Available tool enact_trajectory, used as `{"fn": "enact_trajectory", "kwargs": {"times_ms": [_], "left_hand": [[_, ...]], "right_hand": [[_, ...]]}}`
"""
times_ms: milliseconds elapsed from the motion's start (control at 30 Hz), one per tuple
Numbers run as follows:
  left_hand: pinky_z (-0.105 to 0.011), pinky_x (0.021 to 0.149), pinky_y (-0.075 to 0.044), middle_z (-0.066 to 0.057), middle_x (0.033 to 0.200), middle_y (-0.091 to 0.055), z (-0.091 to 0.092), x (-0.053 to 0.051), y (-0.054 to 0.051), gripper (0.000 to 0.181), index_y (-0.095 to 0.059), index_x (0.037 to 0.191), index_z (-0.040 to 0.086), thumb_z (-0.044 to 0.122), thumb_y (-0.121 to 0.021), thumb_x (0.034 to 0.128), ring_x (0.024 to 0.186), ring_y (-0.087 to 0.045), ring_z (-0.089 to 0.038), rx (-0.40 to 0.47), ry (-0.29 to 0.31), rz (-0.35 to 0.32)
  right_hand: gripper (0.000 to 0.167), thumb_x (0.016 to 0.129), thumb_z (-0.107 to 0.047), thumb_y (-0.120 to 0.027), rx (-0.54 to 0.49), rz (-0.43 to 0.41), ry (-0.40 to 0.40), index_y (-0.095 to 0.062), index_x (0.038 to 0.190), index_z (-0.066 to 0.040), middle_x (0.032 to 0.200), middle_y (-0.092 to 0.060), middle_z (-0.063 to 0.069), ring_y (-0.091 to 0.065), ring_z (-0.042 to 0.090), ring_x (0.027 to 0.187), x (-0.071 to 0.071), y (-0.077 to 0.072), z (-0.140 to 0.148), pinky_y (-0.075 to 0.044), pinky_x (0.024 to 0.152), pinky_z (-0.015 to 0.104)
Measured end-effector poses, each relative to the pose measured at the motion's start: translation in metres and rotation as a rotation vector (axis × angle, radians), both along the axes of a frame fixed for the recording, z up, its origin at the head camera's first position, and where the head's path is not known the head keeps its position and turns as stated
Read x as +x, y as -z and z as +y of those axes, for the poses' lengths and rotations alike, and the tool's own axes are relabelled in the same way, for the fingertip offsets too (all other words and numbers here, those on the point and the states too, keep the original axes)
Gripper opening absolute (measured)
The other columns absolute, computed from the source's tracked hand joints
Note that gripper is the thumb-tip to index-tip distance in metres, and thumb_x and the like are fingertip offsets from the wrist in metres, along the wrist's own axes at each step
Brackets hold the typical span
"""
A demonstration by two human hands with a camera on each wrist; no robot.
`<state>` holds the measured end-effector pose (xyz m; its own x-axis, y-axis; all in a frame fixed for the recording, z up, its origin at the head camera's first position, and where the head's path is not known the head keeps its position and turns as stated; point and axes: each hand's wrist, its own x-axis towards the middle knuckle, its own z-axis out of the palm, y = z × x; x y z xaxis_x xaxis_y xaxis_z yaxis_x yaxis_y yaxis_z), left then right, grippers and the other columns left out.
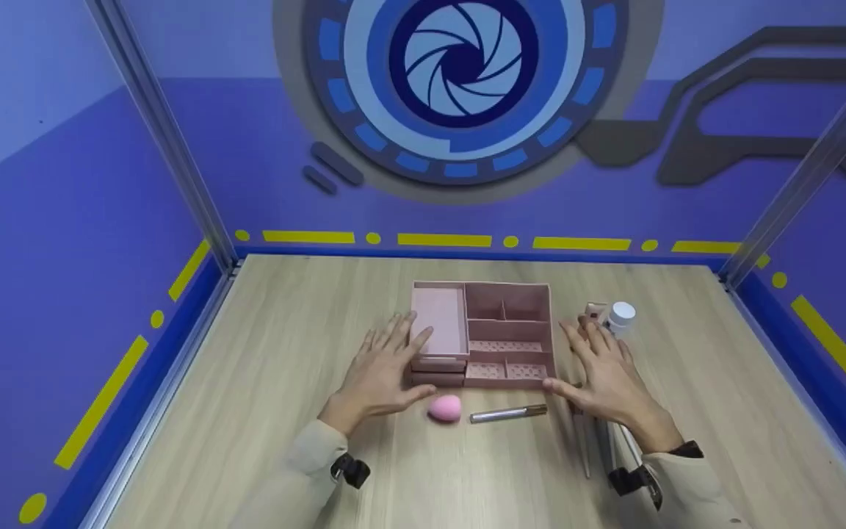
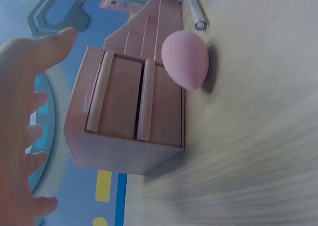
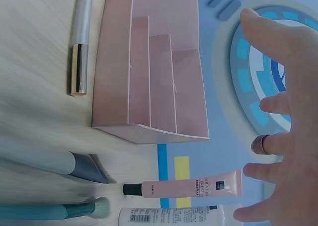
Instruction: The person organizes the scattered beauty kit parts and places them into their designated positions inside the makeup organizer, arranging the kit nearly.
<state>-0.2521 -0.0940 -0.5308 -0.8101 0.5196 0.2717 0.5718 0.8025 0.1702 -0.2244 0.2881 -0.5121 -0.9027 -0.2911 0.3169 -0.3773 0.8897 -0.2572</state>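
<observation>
A pink organizer (image 1: 509,334) with compartments on its right and two small drawers (image 2: 119,97) at its left front stands on the table. My left hand (image 1: 382,371), fingers spread, is at its left side; the left wrist view shows a gap between hand (image 2: 22,116) and box. My right hand (image 1: 606,382) is spread beside its right side, holding nothing, with a ring on one finger. In front of the box lie a pink egg-shaped sponge (image 1: 445,408) and a silver tube with a gold end (image 1: 508,414).
Right of the organizer stand a pink cream tube (image 3: 189,185) and a white bottle (image 1: 621,316). Brushes (image 3: 37,159) lie beneath and beside my right forearm. Blue printed walls (image 1: 247,162) enclose the wooden table (image 1: 291,316) at the back and sides.
</observation>
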Motion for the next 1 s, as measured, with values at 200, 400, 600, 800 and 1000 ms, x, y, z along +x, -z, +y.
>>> {"fn": "enact_trajectory", "kwargs": {"times_ms": [200, 400, 600, 800, 1000], "left_hand": [[-0.057, 0.117, -0.021, -0.014, 0.164, -0.011, -0.003, -0.010, 0.011, 0.089, -0.024, 0.156, 0.024, 0.066, -0.057, 0.0850, 0.149, -0.014, -0.034, 0.127, -0.031, -0.080], [-0.063, 0.108, -0.033, -0.015, 0.164, -0.005, -0.003, -0.019, 0.026, 0.083, -0.026, 0.155, 0.021, 0.055, -0.061, 0.0888, 0.145, -0.021, -0.044, 0.398, -0.045, -0.249], [-0.063, 0.110, -0.029, -0.020, 0.162, -0.013, -0.004, -0.029, 0.037, 0.079, -0.028, 0.155, 0.019, 0.049, -0.063, 0.0904, 0.146, -0.018, -0.043, 0.570, -0.014, -0.313], [-0.057, 0.113, -0.031, -0.019, 0.159, -0.024, -0.003, -0.036, 0.039, 0.074, -0.032, 0.153, 0.012, 0.039, -0.064, 0.0924, 0.146, -0.022, -0.038, 0.675, 0.036, -0.293], [-0.054, 0.118, -0.021, -0.012, 0.159, -0.029, -0.002, -0.041, 0.041, 0.068, -0.034, 0.152, 0.016, 0.038, -0.062, 0.0941, 0.147, -0.025, -0.032, 0.724, 0.034, -0.339]], "right_hand": [[0.094, 0.076, -0.056, -0.075, -0.044, 0.062, -0.024, -0.037, 0.150, -0.014, 0.149, -0.035, 0.031, -0.032, 0.049, 0.137, 0.000, 0.004, 0.003, -0.025, 0.107, 0.070], [0.093, 0.075, -0.052, -0.078, -0.102, 0.084, 0.014, -0.039, 0.148, -0.010, 0.145, -0.039, 0.033, -0.038, 0.053, 0.130, 0.002, 0.009, 0.005, -0.035, 0.098, 0.072], [0.089, 0.075, -0.045, -0.081, -0.163, 0.089, 0.057, -0.042, 0.146, -0.007, 0.139, -0.047, 0.031, -0.046, 0.051, 0.122, 0.006, 0.016, 0.004, -0.041, 0.093, 0.070], [0.085, 0.077, -0.042, -0.081, -0.191, 0.045, 0.077, -0.044, 0.144, -0.005, 0.131, -0.054, 0.031, -0.052, 0.050, 0.117, 0.010, 0.023, 0.002, -0.044, 0.091, 0.066], [0.084, 0.077, -0.041, -0.081, -0.199, 0.045, 0.058, -0.045, 0.144, -0.005, 0.126, -0.056, 0.029, -0.060, 0.041, 0.102, 0.012, 0.028, 0.002, -0.053, 0.078, 0.056]]}}
